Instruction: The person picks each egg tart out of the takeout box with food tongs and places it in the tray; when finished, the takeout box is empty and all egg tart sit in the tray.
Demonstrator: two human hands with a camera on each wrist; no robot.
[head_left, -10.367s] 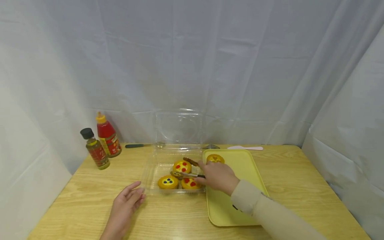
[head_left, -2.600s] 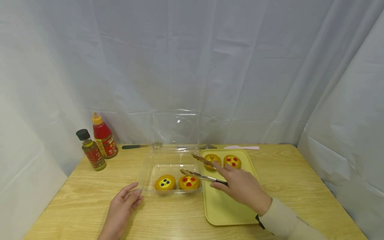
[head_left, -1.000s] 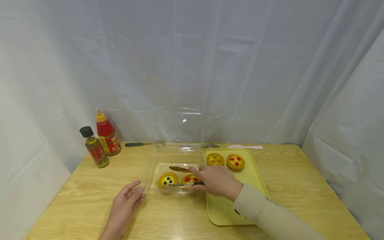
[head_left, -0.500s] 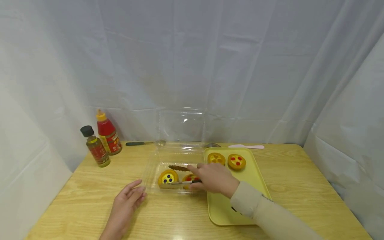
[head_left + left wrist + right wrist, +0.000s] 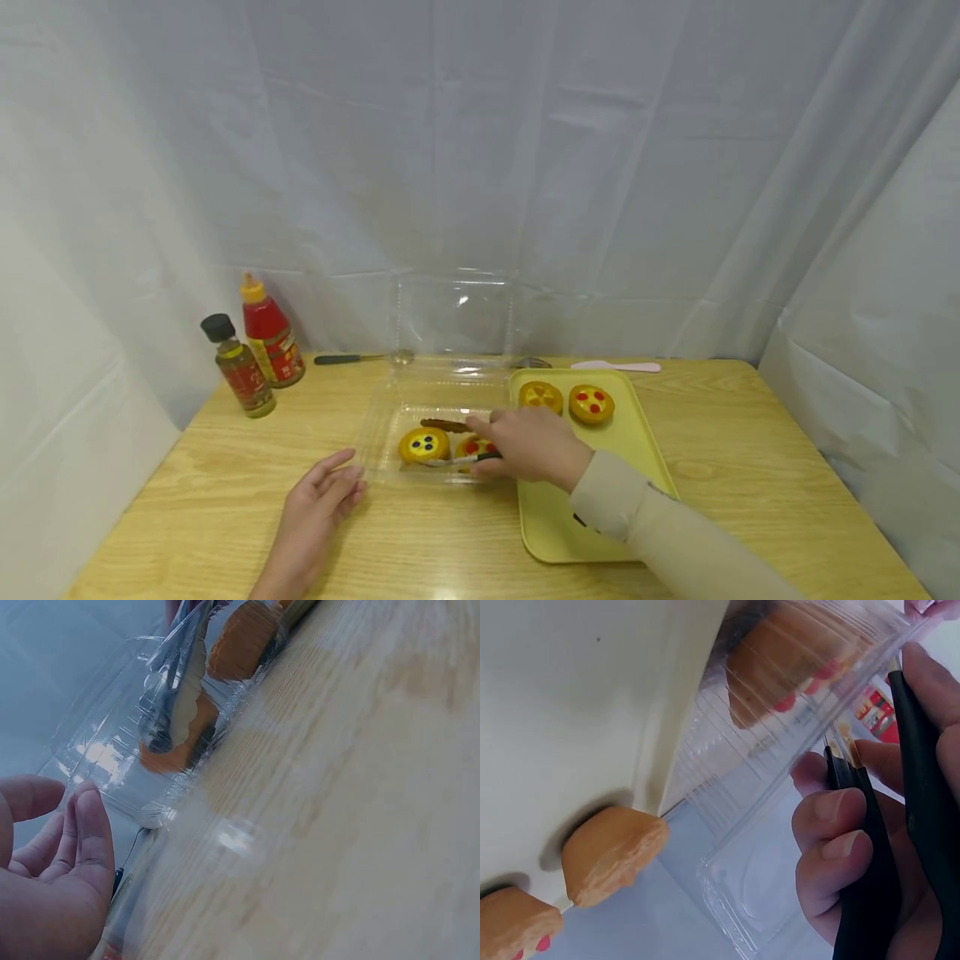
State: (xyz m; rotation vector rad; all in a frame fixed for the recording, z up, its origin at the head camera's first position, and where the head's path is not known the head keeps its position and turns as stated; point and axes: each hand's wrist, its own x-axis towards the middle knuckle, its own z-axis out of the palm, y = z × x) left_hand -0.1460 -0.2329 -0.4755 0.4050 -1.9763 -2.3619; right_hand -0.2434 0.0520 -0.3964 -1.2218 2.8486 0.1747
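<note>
My right hand [image 5: 532,446] holds black-handled tongs [image 5: 444,425], with fingers curled round the handles in the right wrist view. The tongs' arms lie on either side of a tart with blue dots [image 5: 423,443] inside the clear hinged plastic container [image 5: 457,387]. Beside it sits a tart with red dots [image 5: 474,446], partly hidden by the tongs and hand. My left hand [image 5: 311,508] is at the container's left wall, fingers loosely bent; whether the fingertips [image 5: 88,796] touch the plastic I cannot tell. On the yellow tray [image 5: 558,525] rest a plain yellow-topped tart [image 5: 540,396] and a red-dotted one [image 5: 591,404].
A red sauce bottle [image 5: 270,337] and a black-capped bottle [image 5: 240,371] stand at the back left. Along the rear edge lie a dark-handled utensil [image 5: 341,359], a fork [image 5: 531,362] and a pink knife [image 5: 617,367]. White curtains [image 5: 480,167] surround the table.
A red-dotted tart has gone from the container to the tray. The tongs have returned over the container and narrowed about the blue-dotted tart, which has shifted slightly. My left hand stays put.
</note>
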